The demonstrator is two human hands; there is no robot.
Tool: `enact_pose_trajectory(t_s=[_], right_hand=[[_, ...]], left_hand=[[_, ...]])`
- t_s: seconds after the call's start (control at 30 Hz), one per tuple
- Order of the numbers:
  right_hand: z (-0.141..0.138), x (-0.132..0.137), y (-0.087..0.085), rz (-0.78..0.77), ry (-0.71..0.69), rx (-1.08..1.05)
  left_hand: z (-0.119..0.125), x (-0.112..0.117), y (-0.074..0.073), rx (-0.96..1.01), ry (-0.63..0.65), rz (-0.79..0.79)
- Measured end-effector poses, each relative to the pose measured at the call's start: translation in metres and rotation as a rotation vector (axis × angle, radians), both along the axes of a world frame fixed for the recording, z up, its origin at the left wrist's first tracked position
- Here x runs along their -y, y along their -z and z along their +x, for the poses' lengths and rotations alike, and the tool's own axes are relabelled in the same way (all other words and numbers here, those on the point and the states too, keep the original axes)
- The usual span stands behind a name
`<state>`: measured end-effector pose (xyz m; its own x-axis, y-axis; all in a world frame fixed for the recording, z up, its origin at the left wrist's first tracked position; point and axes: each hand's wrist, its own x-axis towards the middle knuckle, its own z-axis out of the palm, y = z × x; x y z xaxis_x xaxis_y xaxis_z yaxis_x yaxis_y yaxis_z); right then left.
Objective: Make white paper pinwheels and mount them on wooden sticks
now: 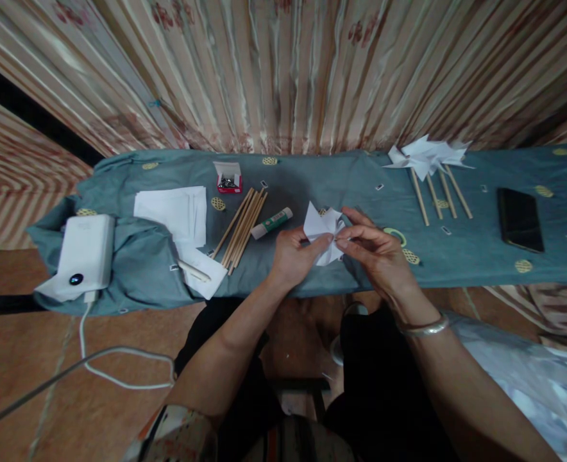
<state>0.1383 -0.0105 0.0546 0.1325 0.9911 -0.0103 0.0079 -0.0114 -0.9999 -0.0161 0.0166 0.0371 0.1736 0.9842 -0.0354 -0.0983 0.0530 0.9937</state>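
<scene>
Both my hands meet over the front edge of a blue-covered bench [480,250]. My left hand [293,253] is closed on a folded white paper pinwheel [322,232], gripping it from below and the left. My right hand [377,247] pinches the pinwheel's centre from the right, fingers pressed together; whether a pin sits between them is too small to tell. A silver bangle [425,328] circles my right wrist. Just left of my hands lie a bundle of thin wooden sticks [242,226] and a glue stick [271,223].
Several finished white pinwheels on sticks [430,163] lie at the back right, with a black phone [520,218] beyond. A red box of pins [229,178], white paper sheets [172,212] and a white power bank [86,253] with a cable sit to the left. A striped curtain hangs behind.
</scene>
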Motion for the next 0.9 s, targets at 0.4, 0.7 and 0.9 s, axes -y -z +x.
enact_pose_trajectory(t_s=[0.4,0.7,0.9], right_hand=[[-0.0015,0.0023,0.0016,-0.126,-0.013,-0.106],[-0.0028,0.0019,0.0008,-0.182,-0.02,-0.162],[-0.0058,0.0014,0.003,-0.173,-0.017,-0.196]], left_hand=[[-0.002,0.0002,-0.0014,-0.062,0.01,0.072],[-0.0041,0.001,-0.0034,-0.125,0.033,0.129],[-0.0045,0.0006,-0.0009,-0.098,0.023,0.113]])
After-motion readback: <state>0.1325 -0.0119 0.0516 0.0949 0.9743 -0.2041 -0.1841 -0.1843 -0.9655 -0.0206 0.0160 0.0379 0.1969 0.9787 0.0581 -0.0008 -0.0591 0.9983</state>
